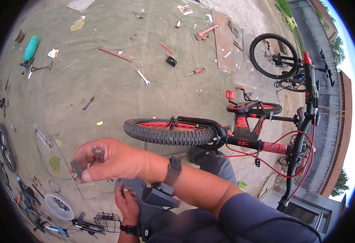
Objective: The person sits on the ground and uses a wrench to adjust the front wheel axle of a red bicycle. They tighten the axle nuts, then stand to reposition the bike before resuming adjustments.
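Observation:
My right hand (110, 160) reaches across to the left above the ground cloth, its fingers closed round a grey metal wrench (99, 151) whose open jaw sticks up past the knuckles. A flat grey piece (77, 167) shows by the thumb; I cannot tell whether it belongs to the wrench. Below that forearm, my left hand (127, 203) is held near my leg with curled fingertips pinched together; whatever they hold is too small to name. Just beyond my right forearm is the knobbly front wheel (169, 137) of a black and red bicycle (242, 133). Neither hand touches it.
On the green ground cloth (116, 89) lie a combination wrench (142, 77), a screwdriver (195, 71), a red pipe wrench (206, 32) and a black pedal (171, 60). A teal bottle (31, 47) is at far left. Bicycle parts (60, 206) crowd the lower left. Another bicycle (274, 56) stands upper right.

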Motion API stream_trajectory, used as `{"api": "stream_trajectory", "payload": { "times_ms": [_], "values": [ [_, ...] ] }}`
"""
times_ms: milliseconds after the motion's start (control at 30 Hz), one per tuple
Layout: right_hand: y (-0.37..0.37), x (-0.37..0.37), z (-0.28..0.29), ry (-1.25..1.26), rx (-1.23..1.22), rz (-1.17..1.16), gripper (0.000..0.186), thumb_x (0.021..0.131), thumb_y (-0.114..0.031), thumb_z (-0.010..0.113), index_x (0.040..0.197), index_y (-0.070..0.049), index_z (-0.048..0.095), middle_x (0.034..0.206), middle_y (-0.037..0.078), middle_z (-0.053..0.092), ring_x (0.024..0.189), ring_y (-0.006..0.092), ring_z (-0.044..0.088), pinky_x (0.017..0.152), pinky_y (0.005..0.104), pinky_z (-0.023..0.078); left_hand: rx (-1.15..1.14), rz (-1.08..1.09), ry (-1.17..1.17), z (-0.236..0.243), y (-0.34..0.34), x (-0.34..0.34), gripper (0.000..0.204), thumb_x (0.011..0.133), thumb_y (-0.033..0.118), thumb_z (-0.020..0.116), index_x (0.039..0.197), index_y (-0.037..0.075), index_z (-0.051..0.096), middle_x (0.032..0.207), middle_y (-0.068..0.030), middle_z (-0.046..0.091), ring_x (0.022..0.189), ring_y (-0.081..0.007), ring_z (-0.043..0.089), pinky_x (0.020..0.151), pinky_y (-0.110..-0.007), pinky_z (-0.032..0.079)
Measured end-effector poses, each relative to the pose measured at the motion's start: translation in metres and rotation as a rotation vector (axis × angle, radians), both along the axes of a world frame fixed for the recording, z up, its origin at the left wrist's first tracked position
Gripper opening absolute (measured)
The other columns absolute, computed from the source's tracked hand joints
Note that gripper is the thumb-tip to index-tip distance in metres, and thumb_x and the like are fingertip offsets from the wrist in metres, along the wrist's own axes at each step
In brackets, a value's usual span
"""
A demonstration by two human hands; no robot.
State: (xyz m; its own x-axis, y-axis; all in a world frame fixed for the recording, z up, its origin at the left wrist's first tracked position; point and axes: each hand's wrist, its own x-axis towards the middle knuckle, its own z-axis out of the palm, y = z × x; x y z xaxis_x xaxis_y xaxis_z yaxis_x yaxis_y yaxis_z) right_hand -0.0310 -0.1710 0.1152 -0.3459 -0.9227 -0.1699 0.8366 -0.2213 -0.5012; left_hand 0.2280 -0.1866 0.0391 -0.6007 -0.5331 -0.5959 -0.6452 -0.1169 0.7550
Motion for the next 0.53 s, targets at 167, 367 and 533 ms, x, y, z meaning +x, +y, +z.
{"api": "stream_trajectory", "payload": {
  "times_ms": [167, 367, 533],
  "values": [
    [-0.026, 0.02, 0.076, 0.028, 0.072, 0.112, 0.034, 0.088, -0.013, 0.076, 0.117, 0.003, 0.066, 0.104, 0.01, 0.073, 0.098, 0.0134, 0.069, 0.084, 0.0258, 0.053, 0.376, 0.278, -0.016, -0.01, -0.025, 0.026, 0.019, 0.105, 0.009, 0.048, 0.119, 0.001, 0.056, 0.093, -0.0056, 0.063, 0.071, -0.0093, 0.061, 0.056, -0.023, 0.05],
    [-0.051, 0.05, 0.172, 0.037, 0.214, 0.327, 0.036, 0.089, -0.01, 0.073, 0.122, 0.001, 0.067, 0.103, 0.007, 0.073, 0.094, 0.0113, 0.068, 0.08, 0.0247, 0.052, 0.482, 0.251, -0.04, 0.045, -0.088, 0.061, 0.013, 0.1, 0.006, 0.051, 0.109, 0.002, 0.059, 0.088, -0.0062, 0.066, 0.071, -0.0132, 0.063, 0.059, -0.026, 0.051],
    [-0.072, 0.085, 0.198, 0.063, 0.146, 0.433, 0.04, 0.089, -0.009, 0.07, 0.128, 0.0, 0.066, 0.102, 0.006, 0.072, 0.092, 0.0107, 0.067, 0.07, 0.0239, 0.053, 0.465, 0.504, -0.087, 0.089, -0.128, 0.113, 0.015, 0.097, 0.006, 0.052, 0.109, 0.003, 0.061, 0.087, -0.0047, 0.067, 0.07, -0.0141, 0.063, 0.059, -0.025, 0.05]
  ]
}}
